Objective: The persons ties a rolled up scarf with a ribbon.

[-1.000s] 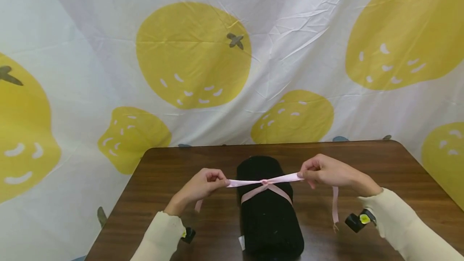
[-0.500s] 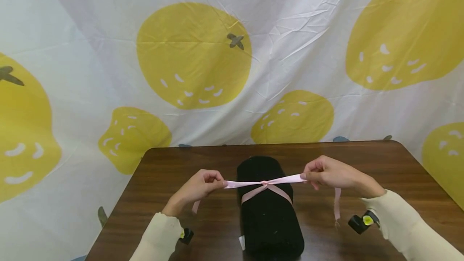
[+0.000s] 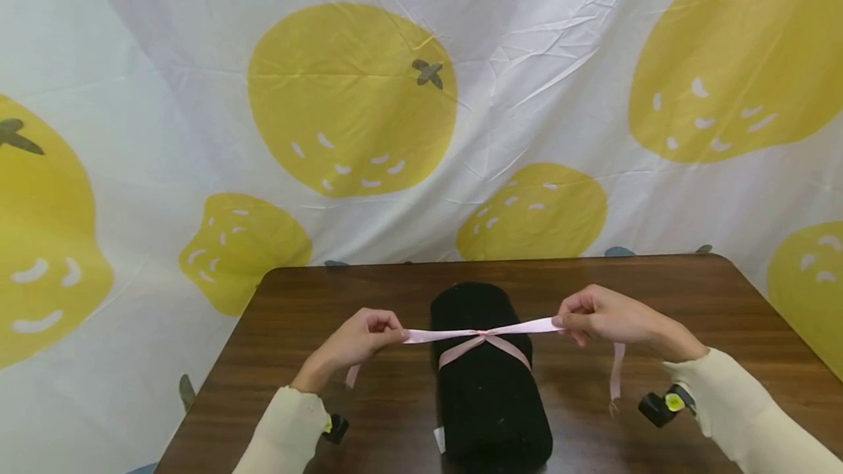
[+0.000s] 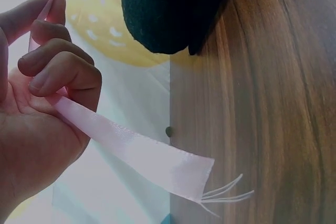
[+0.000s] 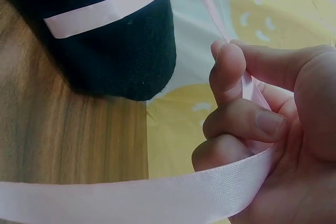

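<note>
A pink ribbon [image 3: 520,328] wraps a black fabric bundle [image 3: 494,408] that lies lengthwise on the table, crossing in a small knot on its top. My left hand [image 3: 358,339] pinches one end of the ribbon, out to the left of the bundle. On the other side my right hand [image 3: 609,317] pinches the opposite end, and the stretch between them is taut. In the left wrist view a loose tail with frayed threads leaves the palm below curled fingers [image 4: 68,72]. The right wrist view shows another tail looping under the right fingers [image 5: 236,121].
The brown wooden table [image 3: 316,291] has rounded far corners. Behind it hangs a white cloth [image 3: 165,130] with large yellow fruit prints. A small white tag [image 3: 439,440] sticks out at the bundle's left side near the front.
Both hands have moved slightly apart, the left leftward and the right rightward, drawing the ribbon outward. The knot looks smaller and tighter. The black bundle has stayed in place.
</note>
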### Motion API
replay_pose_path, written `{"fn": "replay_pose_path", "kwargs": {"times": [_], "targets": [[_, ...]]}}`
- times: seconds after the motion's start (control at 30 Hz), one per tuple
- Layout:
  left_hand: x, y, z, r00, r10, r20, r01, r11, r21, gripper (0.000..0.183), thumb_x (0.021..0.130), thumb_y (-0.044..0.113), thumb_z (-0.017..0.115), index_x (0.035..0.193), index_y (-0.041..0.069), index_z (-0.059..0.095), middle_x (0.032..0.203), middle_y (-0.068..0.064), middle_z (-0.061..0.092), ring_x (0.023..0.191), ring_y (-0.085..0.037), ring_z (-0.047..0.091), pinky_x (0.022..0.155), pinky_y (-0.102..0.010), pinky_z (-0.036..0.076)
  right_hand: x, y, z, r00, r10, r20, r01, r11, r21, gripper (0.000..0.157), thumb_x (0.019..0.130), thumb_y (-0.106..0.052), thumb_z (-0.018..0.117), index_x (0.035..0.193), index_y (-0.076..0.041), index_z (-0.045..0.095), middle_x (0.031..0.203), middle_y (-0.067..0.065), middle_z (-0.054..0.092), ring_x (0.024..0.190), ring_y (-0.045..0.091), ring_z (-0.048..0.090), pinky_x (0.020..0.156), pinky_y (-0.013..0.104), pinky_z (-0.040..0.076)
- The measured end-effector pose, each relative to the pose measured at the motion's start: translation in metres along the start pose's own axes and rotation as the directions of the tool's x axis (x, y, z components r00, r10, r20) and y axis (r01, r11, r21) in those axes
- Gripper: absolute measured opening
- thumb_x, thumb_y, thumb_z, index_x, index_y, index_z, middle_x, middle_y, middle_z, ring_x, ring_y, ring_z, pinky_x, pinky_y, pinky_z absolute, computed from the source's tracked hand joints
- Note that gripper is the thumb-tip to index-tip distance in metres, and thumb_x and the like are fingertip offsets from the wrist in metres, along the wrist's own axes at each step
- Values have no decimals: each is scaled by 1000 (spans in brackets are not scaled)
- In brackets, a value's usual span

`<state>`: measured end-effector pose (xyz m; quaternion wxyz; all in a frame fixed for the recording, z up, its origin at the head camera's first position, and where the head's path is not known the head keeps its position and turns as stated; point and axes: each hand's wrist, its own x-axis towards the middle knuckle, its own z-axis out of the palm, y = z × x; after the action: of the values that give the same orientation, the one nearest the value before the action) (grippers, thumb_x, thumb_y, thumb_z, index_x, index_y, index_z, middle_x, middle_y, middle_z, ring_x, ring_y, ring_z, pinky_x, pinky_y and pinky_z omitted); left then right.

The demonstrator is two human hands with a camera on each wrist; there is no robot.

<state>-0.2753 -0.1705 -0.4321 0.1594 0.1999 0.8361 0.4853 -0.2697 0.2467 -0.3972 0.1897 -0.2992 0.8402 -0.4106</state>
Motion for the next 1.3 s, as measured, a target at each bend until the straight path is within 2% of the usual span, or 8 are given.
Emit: {"fn": "replay_pose_path", "kwargs": {"times": [0.07, 0.27, 0.47, 0.73, 0.87, 1.03, 1.13, 1.3], "targets": [[-1, 0, -1, 1000, -1, 1, 1, 1000, 4, 23, 88, 31, 64, 85, 9, 66, 65, 0, 44, 60, -14, 41, 53, -24, 35, -1, 2, 0, 1000, -6, 4, 6, 1000, 10, 20, 95, -22, 53, 82, -12, 64, 58, 1, 57, 46, 4, 39, 41, 21, 31], [-5, -2, -1, 1000, -6, 5, 6, 1000, 26, 16, 90, 22, 62, 80, 11, 64, 64, 2, 42, 60, -13, 39, 54, -23, 31, -3, 7, 1, 1000, 15, 4, -15, 999, 40, 20, 95, -21, 53, 84, -11, 65, 59, 14, 57, 46, 4, 37, 41, 21, 30], [-5, -13, -1, 1000, 10, 25, -10, 1000, 22, 20, 89, 26, 63, 80, 8, 63, 63, 5, 40, 59, -9, 37, 53, -21, 29, -5, 18, 2, 999, 32, 27, -34, 997, 75, 20, 96, -20, 52, 86, -10, 66, 61, 18, 57, 46, 3, 37, 42, 21, 31], [-4, -30, 0, 998, -10, 66, 10, 1000, -3, 29, 88, 29, 64, 86, 0, 63, 68, 3, 46, 66, -9, 41, 61, -24, 32, -5, 38, 10, 998, 46, 37, -50, 994, 100, 22, 94, -23, 54, 86, -7, 67, 59, 3, 58, 50, 8, 45, 45, 22, 38], [-5, -33, 2, 996, -28, 84, 27, 1000, 14, 34, 88, 31, 64, 86, -3, 61, 65, 4, 45, 65, -8, 41, 60, -23, 32, -5, 46, 14, 999, 22, 49, -29, 990, 135, 24, 94, -19, 54, 87, 1, 65, 58, 13, 56, 54, 15, 51, 53, 27, 43], [-6, -35, 4, 995, -22, 98, 21, 1000, 12, 30, 88, 25, 64, 85, -4, 61, 62, 5, 42, 59, -8, 37, 54, -21, 28, -5, 52, 17, 998, 27, 63, -38, 984, 175, 25, 94, -18, 55, 88, 5, 64, 60, 24, 53, 50, 10, 46, 43, 21, 35], [-6, -37, 5, 995, -15, 100, 15, 1000, 1, 27, 89, 23, 63, 84, -3, 61, 62, 4, 41, 57, -8, 35, 51, -21, 27, -5, 55, 19, 997, 38, 66, -50, 982, 183, 25, 94, -18, 55, 88, 5, 64, 60, 23, 54, 48, 6, 41, 38, 19, 28], [-3, -43, 7, 993, -18, 119, 20, 1000, -12, 26, 89, 24, 62, 85, -1, 62, 61, 4, 41, 54, -9, 35, 47, -21, 26, -5, 59, 21, 996, 52, 76, -67, 975, 212, 27, 94, -18, 55, 88, 8, 63, 57, 15, 55, 46, 5, 39, 36, 20, 27]]}}
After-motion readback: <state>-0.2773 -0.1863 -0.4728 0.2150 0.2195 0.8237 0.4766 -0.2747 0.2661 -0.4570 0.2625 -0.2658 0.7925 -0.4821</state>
